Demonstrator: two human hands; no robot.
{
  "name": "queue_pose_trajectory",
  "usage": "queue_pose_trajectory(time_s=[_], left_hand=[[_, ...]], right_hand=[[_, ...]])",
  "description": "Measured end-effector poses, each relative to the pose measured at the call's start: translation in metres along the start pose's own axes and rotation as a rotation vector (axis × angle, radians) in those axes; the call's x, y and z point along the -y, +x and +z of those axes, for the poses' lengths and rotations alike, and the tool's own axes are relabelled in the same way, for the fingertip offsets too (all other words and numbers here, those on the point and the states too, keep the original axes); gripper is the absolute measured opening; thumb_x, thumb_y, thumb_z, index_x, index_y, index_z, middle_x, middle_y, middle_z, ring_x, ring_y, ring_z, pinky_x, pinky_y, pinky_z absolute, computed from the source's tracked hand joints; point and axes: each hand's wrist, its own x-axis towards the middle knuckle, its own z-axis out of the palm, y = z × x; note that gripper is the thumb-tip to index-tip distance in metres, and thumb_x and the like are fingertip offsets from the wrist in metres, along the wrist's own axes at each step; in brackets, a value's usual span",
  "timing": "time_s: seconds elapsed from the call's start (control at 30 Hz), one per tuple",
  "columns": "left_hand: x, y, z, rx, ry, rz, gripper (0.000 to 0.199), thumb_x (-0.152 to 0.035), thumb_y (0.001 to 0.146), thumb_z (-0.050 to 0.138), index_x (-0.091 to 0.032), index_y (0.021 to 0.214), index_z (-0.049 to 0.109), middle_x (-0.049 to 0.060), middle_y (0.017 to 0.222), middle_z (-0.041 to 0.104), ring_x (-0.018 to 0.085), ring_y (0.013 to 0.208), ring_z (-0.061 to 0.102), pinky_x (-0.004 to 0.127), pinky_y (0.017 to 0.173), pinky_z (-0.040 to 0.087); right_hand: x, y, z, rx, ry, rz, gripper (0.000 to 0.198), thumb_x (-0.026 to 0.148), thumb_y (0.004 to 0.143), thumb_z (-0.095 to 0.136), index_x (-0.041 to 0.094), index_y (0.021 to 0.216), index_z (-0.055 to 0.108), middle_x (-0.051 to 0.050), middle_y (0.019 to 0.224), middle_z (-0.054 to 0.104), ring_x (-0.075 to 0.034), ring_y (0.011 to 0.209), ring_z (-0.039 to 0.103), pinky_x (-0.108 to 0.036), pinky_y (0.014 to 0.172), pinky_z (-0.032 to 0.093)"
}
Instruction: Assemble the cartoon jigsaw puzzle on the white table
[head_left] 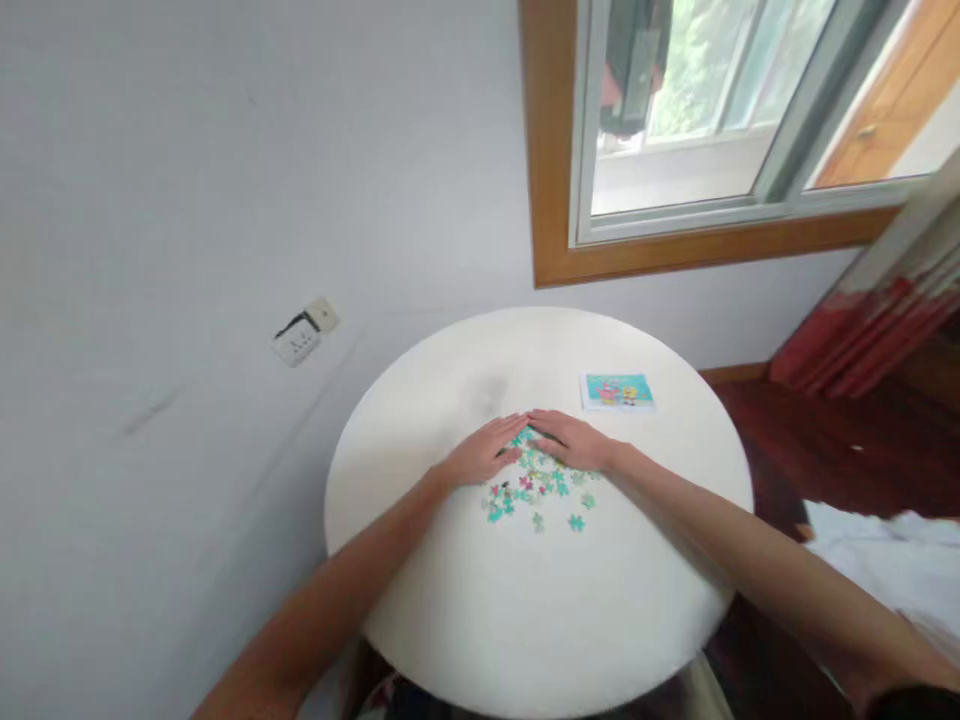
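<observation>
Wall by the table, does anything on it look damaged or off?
Yes. Along the upper edge of the white socket plate runs a dark, ragged gap, so it may not cover its opening fully. A dark scuff also marks the wall farther left.

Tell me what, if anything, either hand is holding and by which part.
Nothing is visibly held; the left hand and right hand rest at the puzzle pieces, though anything beneath them is hidden.

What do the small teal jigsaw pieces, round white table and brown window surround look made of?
Small teal jigsaw pieces: likely matte cardboard; flat, tabbed outlines, no glare.
Round white table: laminate or painted wood, unclear; smooth, uniform top.
Brown window surround: probably varnished wood; warm brown tone.
</observation>
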Motion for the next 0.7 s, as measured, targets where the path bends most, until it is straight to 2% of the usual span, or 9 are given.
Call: queue_pose_trajectory(time_s=[0.1, 0.23, 0.37, 0.43, 0.53, 0.7], left_hand=[[-0.010, -0.011, 0.005, 0.007, -0.020, 0.058, 0.065, -0.051, 0.102, 0.034, -0.021, 0.158, 0.020, 0.008, 0.163, 0.023, 0.022, 0.151, 0.021, 0.043, 0.125, 0.018], [-0.016, -0.019, 0.005, 0.002, -0.102, 0.064, 0.064, -0.051, 0.102, 0.036, -0.024, 0.158, 0.023, 0.006, 0.163, 0.024, 0.024, 0.151, 0.022, 0.044, 0.125, 0.018], [-0.007, -0.010, -0.006, -0.046, -0.272, -0.016, 0.060, -0.051, 0.103, 0.032, -0.022, 0.155, 0.032, 0.006, 0.161, 0.030, 0.022, 0.149, 0.028, 0.041, 0.125, 0.021], [0.000, 0.002, -0.014, -0.104, -0.339, -0.071, 0.059, -0.053, 0.102, 0.031, -0.020, 0.151, 0.041, 0.007, 0.158, 0.037, 0.022, 0.147, 0.032, 0.042, 0.124, 0.022], [0.008, 0.022, -0.021, -0.222, -0.447, -0.155, 0.059, -0.054, 0.102, 0.032, -0.015, 0.139, 0.055, 0.011, 0.145, 0.055, 0.023, 0.137, 0.048, 0.043, 0.120, 0.030], [0.015, 0.039, -0.013, -0.359, -0.511, -0.200, 0.051, -0.051, 0.100, 0.038, -0.014, 0.118, 0.069, 0.011, 0.124, 0.070, 0.023, 0.120, 0.062, 0.041, 0.111, 0.042]], right_hand=[[0.004, -0.016, 0.005, -0.011, 0.023, -0.043, 0.062, 0.049, 0.101, 0.037, 0.008, 0.147, 0.045, -0.020, 0.152, 0.044, -0.027, 0.145, 0.036, -0.048, 0.121, 0.028], [0.010, -0.027, 0.003, -0.004, 0.103, -0.059, 0.061, 0.049, 0.101, 0.039, 0.013, 0.150, 0.042, -0.017, 0.154, 0.042, -0.026, 0.145, 0.035, -0.047, 0.121, 0.028], [0.004, -0.020, -0.007, -0.036, 0.246, 0.057, 0.057, 0.049, 0.102, 0.035, 0.016, 0.147, 0.046, -0.014, 0.150, 0.049, -0.026, 0.138, 0.047, -0.047, 0.116, 0.035], [-0.004, -0.011, -0.012, -0.086, 0.301, 0.128, 0.055, 0.047, 0.102, 0.034, 0.015, 0.142, 0.053, -0.014, 0.146, 0.054, -0.026, 0.134, 0.051, -0.047, 0.115, 0.036], [-0.015, 0.001, -0.014, -0.169, 0.334, 0.207, 0.046, 0.041, 0.101, 0.039, 0.016, 0.131, 0.063, -0.012, 0.135, 0.064, -0.025, 0.126, 0.059, -0.044, 0.111, 0.041], [-0.026, 0.011, -0.007, -0.299, 0.354, 0.294, 0.035, 0.028, 0.095, 0.046, 0.017, 0.115, 0.073, -0.010, 0.117, 0.074, -0.024, 0.109, 0.067, -0.043, 0.101, 0.049]])
